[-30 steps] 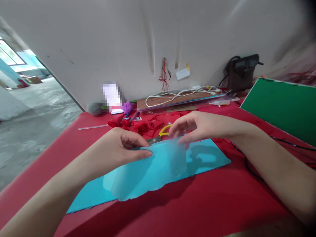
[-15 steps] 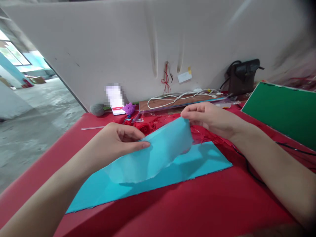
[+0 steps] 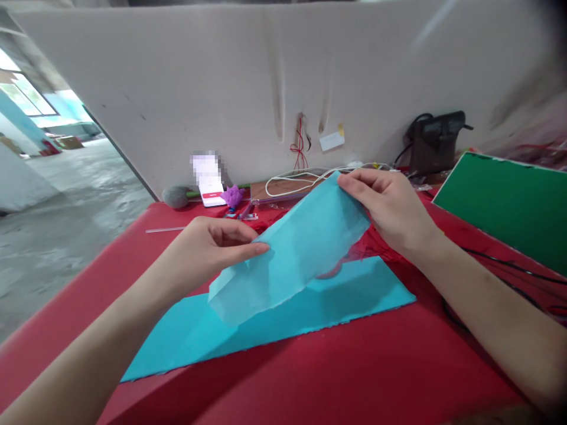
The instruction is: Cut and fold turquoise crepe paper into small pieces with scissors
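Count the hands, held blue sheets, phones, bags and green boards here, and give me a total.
Hands: 2, left hand and right hand
Held blue sheet: 1
Phone: 1
Bag: 1
Green board: 1
Total: 6

The right hand [image 3: 393,205] has risen — the blue sheet [image 3: 301,251] now slants more steeply.

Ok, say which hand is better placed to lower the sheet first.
Probably the left hand: it pinches the blue tissue sheet lower, nearer the flat blue paper; the right hand holds a higher corner.
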The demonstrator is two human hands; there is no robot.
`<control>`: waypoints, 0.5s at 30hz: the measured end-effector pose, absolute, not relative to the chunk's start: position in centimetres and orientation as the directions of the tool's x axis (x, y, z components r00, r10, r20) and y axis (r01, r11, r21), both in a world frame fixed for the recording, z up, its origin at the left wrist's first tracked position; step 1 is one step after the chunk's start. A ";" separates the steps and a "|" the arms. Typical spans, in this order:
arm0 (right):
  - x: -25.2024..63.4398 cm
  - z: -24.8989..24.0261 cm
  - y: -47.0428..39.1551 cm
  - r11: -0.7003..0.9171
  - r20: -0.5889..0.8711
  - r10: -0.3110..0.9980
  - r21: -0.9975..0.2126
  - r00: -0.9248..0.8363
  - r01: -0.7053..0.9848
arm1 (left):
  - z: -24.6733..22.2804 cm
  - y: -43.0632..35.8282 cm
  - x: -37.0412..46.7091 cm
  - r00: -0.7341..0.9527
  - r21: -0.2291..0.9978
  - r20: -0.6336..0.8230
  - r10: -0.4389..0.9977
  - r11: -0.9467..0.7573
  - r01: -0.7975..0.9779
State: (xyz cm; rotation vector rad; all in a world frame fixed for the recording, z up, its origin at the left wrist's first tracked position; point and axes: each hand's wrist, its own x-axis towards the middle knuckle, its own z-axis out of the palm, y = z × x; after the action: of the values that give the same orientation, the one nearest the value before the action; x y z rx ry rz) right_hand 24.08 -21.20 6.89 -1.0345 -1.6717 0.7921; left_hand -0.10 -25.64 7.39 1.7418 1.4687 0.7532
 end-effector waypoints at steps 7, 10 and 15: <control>25.0 6.5 -19.6 0.470 0.509 0.861 -0.803 0.011 0.367 | 5.4 -25.2 0.7 0.443 0.847 -0.259 0.859 -0.018 0.531; 25.8 6.1 -18.4 0.464 0.492 0.871 -0.805 -0.022 0.371 | 4.2 -25.2 1.6 0.488 0.904 -0.277 0.828 0.053 0.423; 27.5 5.4 -16.7 0.413 0.426 0.904 -0.850 -0.034 0.327 | 3.1 -25.1 2.4 0.469 0.955 -0.237 0.851 0.115 0.274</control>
State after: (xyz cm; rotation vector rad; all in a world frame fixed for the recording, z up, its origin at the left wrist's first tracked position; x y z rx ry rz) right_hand 27.50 -16.68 5.39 -1.1153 -1.5913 0.6696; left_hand 2.37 -25.10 3.13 1.4394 1.0560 0.5657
